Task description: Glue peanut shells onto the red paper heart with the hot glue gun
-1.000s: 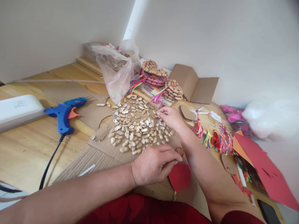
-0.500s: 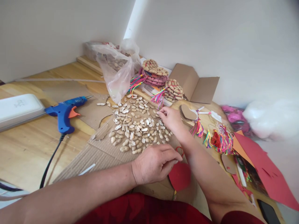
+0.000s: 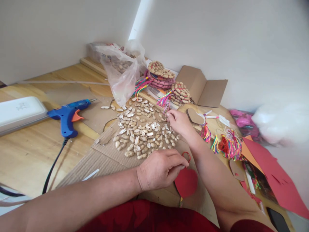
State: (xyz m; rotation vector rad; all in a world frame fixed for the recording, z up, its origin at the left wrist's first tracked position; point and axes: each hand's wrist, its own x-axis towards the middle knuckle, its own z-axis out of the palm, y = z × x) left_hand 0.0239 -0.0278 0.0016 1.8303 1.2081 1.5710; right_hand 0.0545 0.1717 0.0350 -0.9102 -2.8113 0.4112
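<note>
My left hand (image 3: 162, 169) is closed, thumb and forefinger pinched at the top edge of a red heart-shaped piece (image 3: 186, 183). A thin red cord loop (image 3: 186, 157) stands up from that edge, and a bit of yellow tassel (image 3: 181, 202) shows below it. Farther out, my right hand (image 3: 179, 121) has its fingertips pressed together at the right side of the spread peanut shells (image 3: 145, 132). It seems to pinch one peanut shell, mostly hidden by the fingers. The shells lie on a corrugated cardboard sheet (image 3: 96, 158).
A blue glue gun (image 3: 67, 116) and a white case (image 3: 21, 112) lie left. Behind are a plastic bag (image 3: 123, 77) of peanuts and stacked peanut-covered pieces (image 3: 160, 75). Cardboard hearts (image 3: 194, 116), tassels (image 3: 233, 145), red paper (image 3: 277, 174) and a phone (image 3: 277, 219) lie right.
My right hand has drawn back slightly to the right, its fingers a little more curled. My left hand and the red heart have stayed in place.
</note>
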